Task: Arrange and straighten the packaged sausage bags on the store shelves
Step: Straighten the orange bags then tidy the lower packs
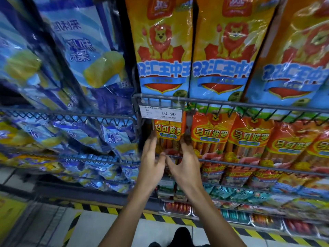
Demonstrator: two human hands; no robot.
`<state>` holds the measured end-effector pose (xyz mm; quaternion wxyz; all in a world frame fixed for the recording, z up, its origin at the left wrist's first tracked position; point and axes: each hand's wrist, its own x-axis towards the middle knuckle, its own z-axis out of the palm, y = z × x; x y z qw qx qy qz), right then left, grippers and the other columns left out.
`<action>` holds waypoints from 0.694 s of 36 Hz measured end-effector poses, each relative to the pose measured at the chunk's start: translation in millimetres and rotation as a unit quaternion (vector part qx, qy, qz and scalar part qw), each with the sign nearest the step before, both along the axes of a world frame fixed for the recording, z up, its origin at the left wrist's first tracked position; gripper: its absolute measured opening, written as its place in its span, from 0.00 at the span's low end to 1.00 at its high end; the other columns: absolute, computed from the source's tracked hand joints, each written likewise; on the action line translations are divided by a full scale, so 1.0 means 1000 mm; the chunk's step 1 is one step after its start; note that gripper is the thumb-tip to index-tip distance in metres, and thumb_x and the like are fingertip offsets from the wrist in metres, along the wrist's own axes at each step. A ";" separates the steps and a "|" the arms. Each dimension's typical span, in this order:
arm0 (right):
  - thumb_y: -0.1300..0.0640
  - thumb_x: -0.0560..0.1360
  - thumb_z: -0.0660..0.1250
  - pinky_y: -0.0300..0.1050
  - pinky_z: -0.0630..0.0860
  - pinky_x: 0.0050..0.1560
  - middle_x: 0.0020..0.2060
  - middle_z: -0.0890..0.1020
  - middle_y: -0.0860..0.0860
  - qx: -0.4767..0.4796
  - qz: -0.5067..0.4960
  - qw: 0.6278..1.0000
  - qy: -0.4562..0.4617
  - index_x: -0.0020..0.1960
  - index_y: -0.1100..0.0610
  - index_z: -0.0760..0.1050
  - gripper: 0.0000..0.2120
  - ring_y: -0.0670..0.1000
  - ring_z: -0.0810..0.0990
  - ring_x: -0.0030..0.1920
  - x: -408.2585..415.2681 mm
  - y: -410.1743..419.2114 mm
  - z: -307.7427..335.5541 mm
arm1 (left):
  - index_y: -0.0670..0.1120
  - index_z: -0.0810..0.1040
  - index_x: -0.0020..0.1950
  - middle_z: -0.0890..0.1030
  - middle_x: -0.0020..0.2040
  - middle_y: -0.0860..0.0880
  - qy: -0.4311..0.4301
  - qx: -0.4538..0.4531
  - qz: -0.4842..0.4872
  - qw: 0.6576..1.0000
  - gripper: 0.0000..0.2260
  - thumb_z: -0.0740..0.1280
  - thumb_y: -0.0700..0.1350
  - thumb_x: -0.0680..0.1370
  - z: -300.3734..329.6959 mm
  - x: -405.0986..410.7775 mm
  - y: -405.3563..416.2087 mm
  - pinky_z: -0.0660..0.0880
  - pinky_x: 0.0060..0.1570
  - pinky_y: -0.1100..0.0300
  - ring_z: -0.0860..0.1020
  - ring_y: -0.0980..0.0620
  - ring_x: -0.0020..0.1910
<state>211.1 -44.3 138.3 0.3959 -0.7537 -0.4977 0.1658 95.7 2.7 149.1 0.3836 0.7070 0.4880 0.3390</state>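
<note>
Item: orange sausage bag, leftmost of its row, centre of the frame, standing behind the wire rail. Long axis upright, top edge tucked behind the price tag.

Left hand: fingers along the bag's left edge, thumb reaching to its front; appears to grip.

Right hand: fingers along the right edge, likewise gripping.

The bag sits directly between and just above both palms; neither hand is nearer.

Adjacent: next orange bag touching on the right. Blue bags fill the left of the frame.

blocked: wire rail fronts bags | open: above rail
</note>
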 end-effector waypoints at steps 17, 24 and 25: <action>0.58 0.82 0.67 0.51 0.82 0.58 0.83 0.42 0.39 0.067 0.099 0.992 -0.042 0.84 0.47 0.52 0.36 0.44 0.51 0.82 -0.002 -0.026 -0.026 | 0.49 0.57 0.84 0.49 0.86 0.51 0.126 0.231 -0.109 0.959 0.29 0.59 0.37 0.84 -0.044 0.000 -0.003 0.59 0.79 0.36 0.44 0.44 0.85; 0.60 0.82 0.68 0.40 0.66 0.75 0.77 0.67 0.41 0.168 -0.013 0.986 -0.014 0.79 0.50 0.67 0.26 0.44 0.65 0.78 0.052 -0.063 -0.018 | 0.48 0.66 0.81 0.53 0.85 0.50 0.086 0.240 -0.058 0.965 0.26 0.64 0.43 0.83 -0.047 0.015 -0.015 0.49 0.82 0.49 0.47 0.44 0.85; 0.60 0.82 0.68 0.39 0.65 0.75 0.76 0.69 0.42 0.181 -0.052 0.982 -0.011 0.78 0.51 0.68 0.25 0.45 0.66 0.78 0.063 -0.071 -0.018 | 0.49 0.66 0.81 0.55 0.85 0.52 0.074 0.235 -0.052 0.968 0.25 0.64 0.43 0.84 -0.045 0.021 -0.019 0.46 0.82 0.57 0.47 0.46 0.84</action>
